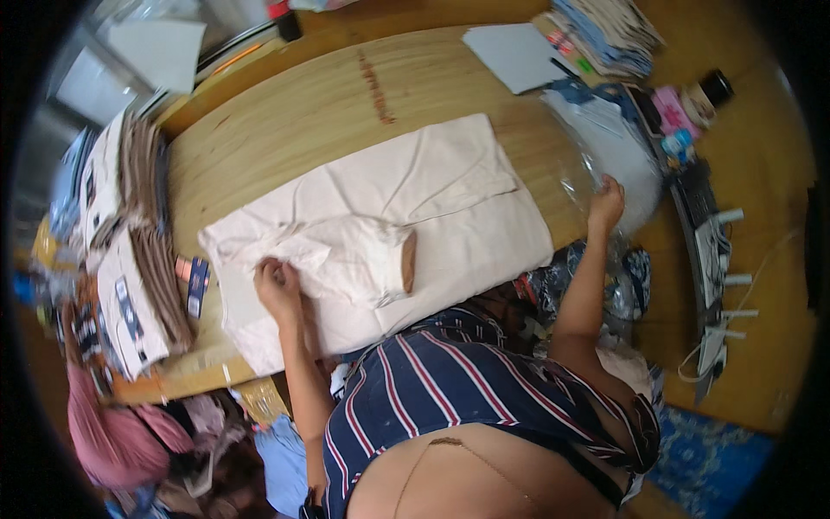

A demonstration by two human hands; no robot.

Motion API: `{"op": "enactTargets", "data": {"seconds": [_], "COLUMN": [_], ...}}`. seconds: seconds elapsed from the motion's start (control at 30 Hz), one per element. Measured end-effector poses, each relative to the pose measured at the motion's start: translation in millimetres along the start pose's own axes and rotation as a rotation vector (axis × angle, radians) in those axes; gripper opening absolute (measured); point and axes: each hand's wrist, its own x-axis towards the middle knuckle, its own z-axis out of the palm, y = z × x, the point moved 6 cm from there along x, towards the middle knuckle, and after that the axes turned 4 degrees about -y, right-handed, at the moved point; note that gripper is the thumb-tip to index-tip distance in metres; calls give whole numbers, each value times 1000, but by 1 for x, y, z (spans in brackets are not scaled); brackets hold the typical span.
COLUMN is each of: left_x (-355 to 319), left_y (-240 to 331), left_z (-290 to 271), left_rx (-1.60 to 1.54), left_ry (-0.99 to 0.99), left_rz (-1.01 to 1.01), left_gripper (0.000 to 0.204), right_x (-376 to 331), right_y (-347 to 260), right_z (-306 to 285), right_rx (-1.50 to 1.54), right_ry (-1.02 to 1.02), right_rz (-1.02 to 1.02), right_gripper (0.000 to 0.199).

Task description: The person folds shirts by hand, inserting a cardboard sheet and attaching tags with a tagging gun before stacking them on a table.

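A pale cream garment (467, 182) lies spread across the wooden table, with creases over its upper part. On top of it a sleeve-like section is folded over and ends in an opening with a brown inside (409, 264). My left hand (281, 291) rests on the left part of the garment, its fingers curled in on the cloth. Out to the right, my right hand (607, 205) is closed at the edge of clear plastic bags (581, 180), its fingertips pinched together on the film.
Stacks of folded garments (130, 294) with tags stand at the table's left edge. White sheets (516, 56) and more folded clothes (609, 35) lie at the far right. Beyond my right hand is a power strip (713, 294). At the left, another person's pink sleeve (112, 432) shows.
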Motion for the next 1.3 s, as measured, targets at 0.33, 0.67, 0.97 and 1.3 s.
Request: {"op": "enactTargets", "data": {"seconds": [0.33, 0.67, 0.97, 1.3], "left_x": [8, -18, -30, -24], "left_y": [-18, -31, -23, -22], "left_z": [0, -1, 8, 17], "left_rx": [-259, -745, -798, -902], "left_ry": [-73, -107, -20, -78], "left_rz": [-135, -635, -639, -587], "left_gripper": [11, 15, 15, 17], "right_x": [78, 219, 283, 263], "right_y": [-16, -86, -50, -143], "right_z": [73, 194, 267, 224], "right_rx": [256, 238, -456, 1133], "right_ry": [-131, -314, -591, -459], "right_rz": [-10, -205, -329, -155], "right_gripper": [18, 32, 39, 18]}}
